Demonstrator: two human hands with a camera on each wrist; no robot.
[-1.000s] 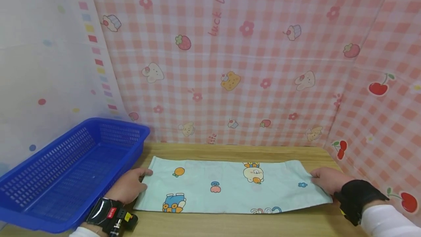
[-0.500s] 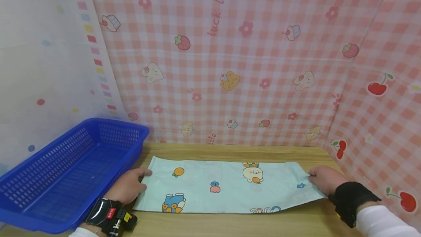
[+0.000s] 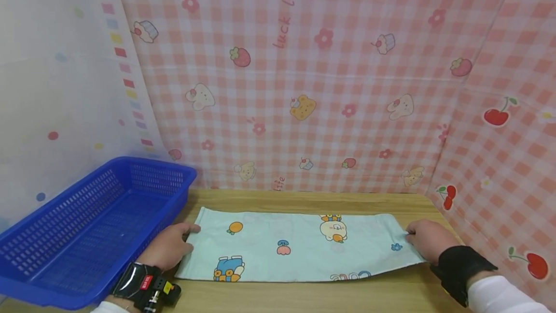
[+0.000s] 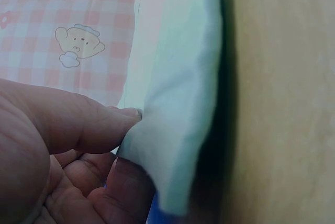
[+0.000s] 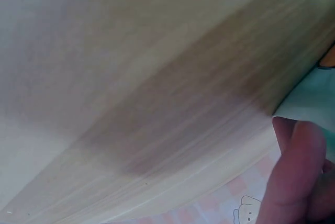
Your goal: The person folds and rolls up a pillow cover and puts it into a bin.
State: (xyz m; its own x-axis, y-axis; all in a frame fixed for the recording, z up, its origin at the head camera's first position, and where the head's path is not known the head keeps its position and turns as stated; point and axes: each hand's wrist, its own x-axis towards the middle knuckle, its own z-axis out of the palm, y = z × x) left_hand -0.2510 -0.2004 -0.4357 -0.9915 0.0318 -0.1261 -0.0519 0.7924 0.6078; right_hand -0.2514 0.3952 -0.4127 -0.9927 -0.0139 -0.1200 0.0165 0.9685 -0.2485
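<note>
A folded mint-green cloth (image 3: 304,255) with cartoon prints lies lengthwise across the wooden table in the head view. My left hand (image 3: 167,246) pinches its left edge. The left wrist view shows the cloth's edge (image 4: 180,93) caught between thumb and fingers, with a dark gap under the fabric. At the opposite end, my right hand (image 3: 432,241) pinches the right edge, and that end is raised slightly, with its front edge slanting upward. In the right wrist view the thumb (image 5: 298,166) presses at a corner of the cloth (image 5: 309,101).
A blue plastic basket (image 3: 26,286) with perforated sides stands at the left, right beside my left forearm. Pink checked fabric (image 3: 269,76) hangs behind and along the right side of the wooden table (image 3: 269,298). A white dotted sheet (image 3: 56,86) covers the left side.
My right hand has shifted a little to the left, drawing the cloth's right end inward and bending it up. The left hand has stayed in place.
</note>
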